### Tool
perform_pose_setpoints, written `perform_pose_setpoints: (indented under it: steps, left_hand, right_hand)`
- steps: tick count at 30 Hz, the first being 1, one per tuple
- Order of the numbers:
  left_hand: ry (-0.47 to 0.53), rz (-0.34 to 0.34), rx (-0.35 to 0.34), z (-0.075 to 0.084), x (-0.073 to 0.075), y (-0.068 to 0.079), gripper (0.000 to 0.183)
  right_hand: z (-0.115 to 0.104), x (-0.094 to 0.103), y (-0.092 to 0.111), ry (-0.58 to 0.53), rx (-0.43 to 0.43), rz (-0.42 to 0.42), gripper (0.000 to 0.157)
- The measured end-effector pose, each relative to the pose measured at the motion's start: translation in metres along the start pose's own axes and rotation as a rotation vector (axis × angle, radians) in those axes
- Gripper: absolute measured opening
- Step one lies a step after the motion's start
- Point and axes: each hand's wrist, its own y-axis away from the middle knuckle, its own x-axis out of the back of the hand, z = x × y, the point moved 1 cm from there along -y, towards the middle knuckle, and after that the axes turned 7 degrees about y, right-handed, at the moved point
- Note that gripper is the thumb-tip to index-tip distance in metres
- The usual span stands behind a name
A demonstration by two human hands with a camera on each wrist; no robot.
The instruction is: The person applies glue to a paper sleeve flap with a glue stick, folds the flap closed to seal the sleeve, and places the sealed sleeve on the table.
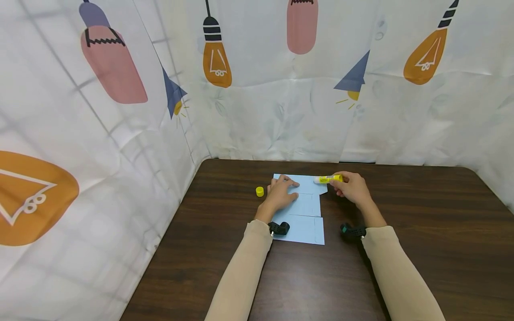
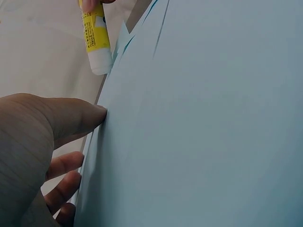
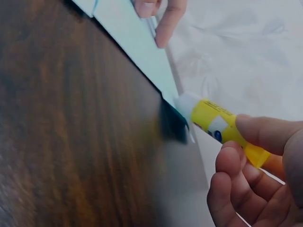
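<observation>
Light blue paper (image 1: 305, 228) with drawn or creased lines lies on the table, a small angled flap at its far right. My left hand (image 1: 279, 194) rests on its upper left part, fingers spread; in the left wrist view the thumb (image 2: 78, 113) touches near the paper's edge. My right hand (image 1: 353, 186) pinches a yellow glue stick (image 1: 333, 179) between thumb and fingers. The uncapped white end of the glue stick (image 3: 215, 120) points left, right at the paper's far right edge in the right wrist view.
A yellow cap (image 1: 259, 191) stands on the dark wooden table (image 1: 201, 267), left of the paper. Printed white curtains (image 1: 261, 120) hang behind the table and along its left side. Each wrist wears a dark strap with a camera.
</observation>
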Motion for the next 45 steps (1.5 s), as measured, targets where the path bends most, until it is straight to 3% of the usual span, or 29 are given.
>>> perform_pose_setpoints:
  steps: [17,45]
  left_hand:
    - [0.014,-0.002,0.002,0.0,-0.001,0.0,0.036]
    - [0.006,-0.007,0.01,0.001,0.0,0.001,0.035]
  right_hand:
    - [-0.001,0.01,0.003,0.027,0.004,-0.11,0.041]
    - [0.006,0.01,0.001,-0.031,-0.052,-0.143,0.043]
